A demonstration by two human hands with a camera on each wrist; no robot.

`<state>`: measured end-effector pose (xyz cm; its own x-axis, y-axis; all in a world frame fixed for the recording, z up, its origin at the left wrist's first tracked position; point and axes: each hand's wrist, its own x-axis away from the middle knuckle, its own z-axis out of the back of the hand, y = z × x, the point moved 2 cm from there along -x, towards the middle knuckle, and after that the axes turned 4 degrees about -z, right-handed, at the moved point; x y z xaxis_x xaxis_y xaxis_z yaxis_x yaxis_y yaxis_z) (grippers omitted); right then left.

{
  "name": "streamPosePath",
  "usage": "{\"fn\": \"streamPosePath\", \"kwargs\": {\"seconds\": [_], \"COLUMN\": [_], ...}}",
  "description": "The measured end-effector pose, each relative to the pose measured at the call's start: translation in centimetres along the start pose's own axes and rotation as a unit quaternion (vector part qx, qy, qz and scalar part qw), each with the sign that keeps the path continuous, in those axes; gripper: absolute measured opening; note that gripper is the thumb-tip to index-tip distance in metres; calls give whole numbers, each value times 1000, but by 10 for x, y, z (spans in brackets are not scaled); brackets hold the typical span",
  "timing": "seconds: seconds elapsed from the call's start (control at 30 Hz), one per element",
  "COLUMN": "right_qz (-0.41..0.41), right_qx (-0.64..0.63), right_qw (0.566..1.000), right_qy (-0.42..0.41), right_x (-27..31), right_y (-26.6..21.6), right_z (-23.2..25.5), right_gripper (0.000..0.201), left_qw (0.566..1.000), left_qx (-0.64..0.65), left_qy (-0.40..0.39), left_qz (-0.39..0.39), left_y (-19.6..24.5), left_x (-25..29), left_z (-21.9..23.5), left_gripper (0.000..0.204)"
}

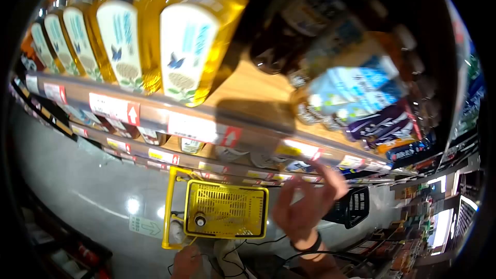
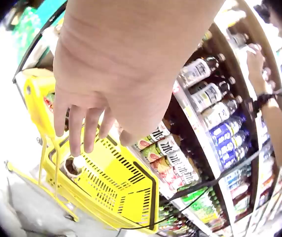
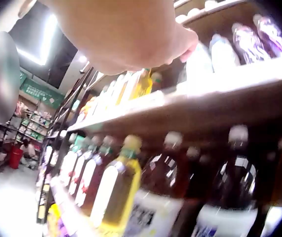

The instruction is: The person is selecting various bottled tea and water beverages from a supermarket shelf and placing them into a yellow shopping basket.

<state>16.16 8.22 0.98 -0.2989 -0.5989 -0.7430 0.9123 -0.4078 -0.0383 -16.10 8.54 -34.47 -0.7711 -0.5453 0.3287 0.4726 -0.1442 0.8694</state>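
In the head view my right hand, a dark band on its wrist, is raised before the shelf edge, fingers partly bent and blurred. In the right wrist view that hand has its fingertips beside a pale bottle; contact is unclear, and no held item shows. My left hand is low by the yellow cart handle. In the left wrist view the left hand has its fingers extended, empty, over the yellow basket. A dark container with a white top stands in the basket.
Yellow oil bottles line the upper shelf at left; blue-and-white packs lie at right. Below are more shelves with price tags. A black basket is on the floor beyond my right hand. Dark cables hang near the cart.
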Motion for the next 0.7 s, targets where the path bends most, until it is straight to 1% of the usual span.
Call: {"fn": "streamPosePath", "kwargs": {"seconds": [0.03, 0.07, 0.1, 0.13, 0.17, 0.23, 0.27, 0.3, 0.33, 0.37, 0.43, 0.47, 0.5, 0.53, 0.57, 0.6, 0.63, 0.67, 0.7], "right_qz": [48, 32, 9, -26, -46, -57, -70, -81, -64, -63, -95, -26, -27, 17, 62, 61, -54, -172, -283], "right_qx": [47, 121, 166, 181, 190, 153, 179, 205, 198, 195, 97, 62, 61, -38, -138, -142, -385, -598, -762], "right_qw": [994, 986, 979, 974, 970, 980, 976, 971, 969, 969, 985, 979, 980, 972, 951, 951, 894, 767, 577], "right_qy": [86, 106, 120, 136, 146, 115, 102, 92, 137, 140, 105, 190, 188, 231, 271, 267, 222, 158, 81], "right_x": [-29, -55, -81, -95, -111, -132, -136, -139, -141, -139, -133, -124, -115, -104, -93, -78, -58, -36, -16], "right_y": [9, 14, 14, 17, 20, 28, 28, 29, 32, 33, 39, 45, 49, 49, 49, 50, 58, 62, 62], "right_z": [11, 18, 26, 26, 24, 20, 18, 15, 11, 13, 15, 8, 0, -4, -8, -10, -12, -16, -20], "right_gripper": [36, 49, 58, 70, 76, 75, 72, 69, 62, 62, 52, 48, 48, 48, 49, 49, 57, 65, 73], "left_qw": [990, 989, 986, 983, 981, 976, 976, 977, 977, 977, 985, 985, 991, 994, 995, 998, 997, 995, 989], "left_qx": [-131, -139, -148, -157, -168, -181, -184, -167, -149, -150, -150, -150, -111, -72, -71, -9, 54, 55, 52], "left_qy": [0, 5, -22, -50, -45, 14, 16, 23, 32, 36, -24, -24, -14, -4, -3, 5, 14, 39, 67], "left_qz": [-55, -58, -72, -84, -86, -118, -116, -131, -148, -149, -83, -80, -79, -78, -75, -63, -48, -76, -118], "left_y": [11, 18, 28, 36, 46, 72, 73, 80, 85, 88, 117, 125, 132, 142, 153, 168, 179, 187, 197], "left_x": [-2, -5, -8, -11, -14, -17, -16, -21, -27, -29, -34, -35, -35, -35, -36, -37, -38, -38, -40], "left_z": [7, 12, 14, 19, 21, 20, 18, 14, 12, 11, 14, 13, 12, 13, 14, 16, 18, 19, 23], "left_gripper": [33, 33, 33, 32, 32, 30, 30, 32, 33, 33, 32, 32, 30, 28, 28, 27, 25, 23, 20]}}
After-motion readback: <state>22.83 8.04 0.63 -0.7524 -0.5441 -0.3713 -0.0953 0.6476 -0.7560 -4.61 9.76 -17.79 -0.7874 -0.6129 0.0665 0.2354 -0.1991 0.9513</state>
